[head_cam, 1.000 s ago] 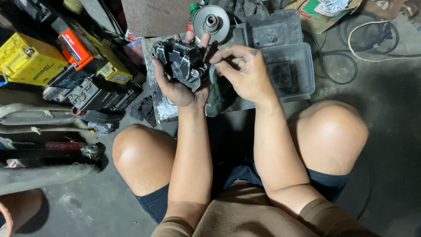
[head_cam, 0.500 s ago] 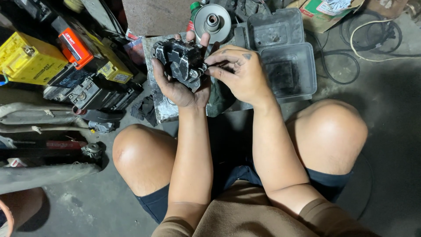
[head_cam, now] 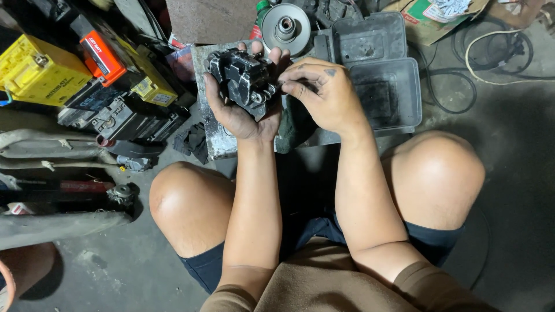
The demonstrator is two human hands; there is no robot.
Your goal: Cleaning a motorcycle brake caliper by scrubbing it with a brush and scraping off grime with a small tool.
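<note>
Metal part (head_cam: 245, 81) in left hand (head_cam: 243, 112), right hand (head_cam: 324, 95) touching its right side — above metal slab (head_cam: 211, 138) on floor. Pulley disc (head_cam: 285, 28) behind, open plastic case (head_cam: 381, 86) right, batteries (head_cam: 40, 72) left.

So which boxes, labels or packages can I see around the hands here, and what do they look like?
Yellow battery box: far left, blocky, dark print on its side.
Orange label: on a black block beside it, rectangular.
Small yellow box: right of that, tilted.
Cardboard package: top right, brown with green and red print.
</note>
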